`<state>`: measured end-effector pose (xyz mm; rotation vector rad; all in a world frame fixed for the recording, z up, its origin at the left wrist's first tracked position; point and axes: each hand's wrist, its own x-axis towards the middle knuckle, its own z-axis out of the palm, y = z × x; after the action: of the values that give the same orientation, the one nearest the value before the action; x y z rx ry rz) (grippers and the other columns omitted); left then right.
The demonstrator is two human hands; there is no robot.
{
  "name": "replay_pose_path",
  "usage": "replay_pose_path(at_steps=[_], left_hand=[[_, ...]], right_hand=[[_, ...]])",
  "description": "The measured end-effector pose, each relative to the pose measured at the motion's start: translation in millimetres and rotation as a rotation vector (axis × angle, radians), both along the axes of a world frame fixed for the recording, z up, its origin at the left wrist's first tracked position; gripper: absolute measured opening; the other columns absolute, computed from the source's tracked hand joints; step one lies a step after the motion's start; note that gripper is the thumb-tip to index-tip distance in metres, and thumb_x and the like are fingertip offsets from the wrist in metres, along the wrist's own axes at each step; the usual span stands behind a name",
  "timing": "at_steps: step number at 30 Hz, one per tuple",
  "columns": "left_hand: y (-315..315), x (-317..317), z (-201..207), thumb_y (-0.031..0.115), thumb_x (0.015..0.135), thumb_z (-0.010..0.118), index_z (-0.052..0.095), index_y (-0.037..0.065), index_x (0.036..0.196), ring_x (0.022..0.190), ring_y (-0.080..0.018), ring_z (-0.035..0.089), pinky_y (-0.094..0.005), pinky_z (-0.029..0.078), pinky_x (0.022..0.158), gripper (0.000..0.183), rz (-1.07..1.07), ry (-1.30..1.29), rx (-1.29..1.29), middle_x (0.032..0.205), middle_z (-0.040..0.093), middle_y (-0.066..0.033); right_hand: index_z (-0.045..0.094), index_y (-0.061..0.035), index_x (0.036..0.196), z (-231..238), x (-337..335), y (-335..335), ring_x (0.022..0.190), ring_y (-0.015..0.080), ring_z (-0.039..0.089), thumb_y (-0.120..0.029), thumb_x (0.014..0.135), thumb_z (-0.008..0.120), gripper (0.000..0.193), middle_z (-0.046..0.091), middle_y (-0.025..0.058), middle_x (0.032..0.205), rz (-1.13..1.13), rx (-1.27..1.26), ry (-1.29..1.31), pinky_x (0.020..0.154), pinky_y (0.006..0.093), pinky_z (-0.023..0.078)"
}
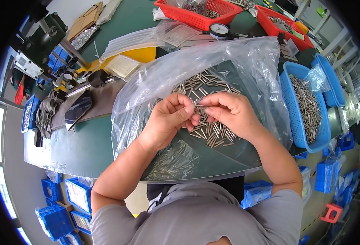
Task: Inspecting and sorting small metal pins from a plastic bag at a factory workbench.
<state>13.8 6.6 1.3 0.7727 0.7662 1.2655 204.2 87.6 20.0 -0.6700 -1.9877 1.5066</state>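
Between my two hands is a small metal pin (199,106), held roughly level. My left hand (167,118) pinches its left end between thumb and fingers. The fingertips of my right hand (232,112) close on the other end. Under and around both hands lies a loose pile of similar metal pins (216,134), spread on a clear plastic bag (251,61) on the green table. My palms and fingers hide part of the pile.
A blue basket (325,136) full of pins stands at the right. Two red baskets (229,18) with metal parts are at the back, near a round dial gauge (219,31). On the left are a gauge stand (49,30) and a grey cloth (47,116).
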Motion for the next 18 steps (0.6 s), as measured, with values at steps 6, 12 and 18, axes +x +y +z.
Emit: replay_pose_path(at_steps=[6,12,18], left_hand=[[-0.4,2.6,0.5,0.012,0.091,0.057,0.052,0.003,0.097,0.076,-0.014,0.061,-0.0247,0.049,0.065,0.012,0.02,0.044,-0.032,0.084,0.062,-0.0073],[-0.4,3.9,-0.9,0.012,0.091,0.057,0.052,0.003,0.096,0.076,-0.0138,0.061,-0.0249,0.05,0.067,0.011,0.04,0.041,-0.056,0.084,0.063,-0.0072],[-2.1,3.0,-0.4,0.012,0.091,0.058,0.053,0.003,0.095,0.075,-0.0142,0.062,-0.0256,0.051,0.067,0.011,0.02,0.03,-0.05,0.083,0.063,-0.0072]], right_hand=[[0.061,0.0027,0.092,1.0,1.3,1.4,0.068,0.0103,0.063,0.002,0.085,0.059,0.008,0.063,0.0055,0.081,0.024,0.006,-0.024,0.06,0.0226,0.052],[0.061,0.0019,0.093,0.5,3.8,0.9,0.068,0.01,0.062,0.002,0.085,0.059,0.008,0.062,0.005,0.081,0.014,-0.046,0.057,0.06,0.0224,0.052],[0.062,0.0017,0.091,-0.4,2.1,3.1,0.065,0.0092,0.06,0.003,0.084,0.059,0.007,0.061,0.0045,0.08,0.035,0.005,0.073,0.058,0.0218,0.051]])
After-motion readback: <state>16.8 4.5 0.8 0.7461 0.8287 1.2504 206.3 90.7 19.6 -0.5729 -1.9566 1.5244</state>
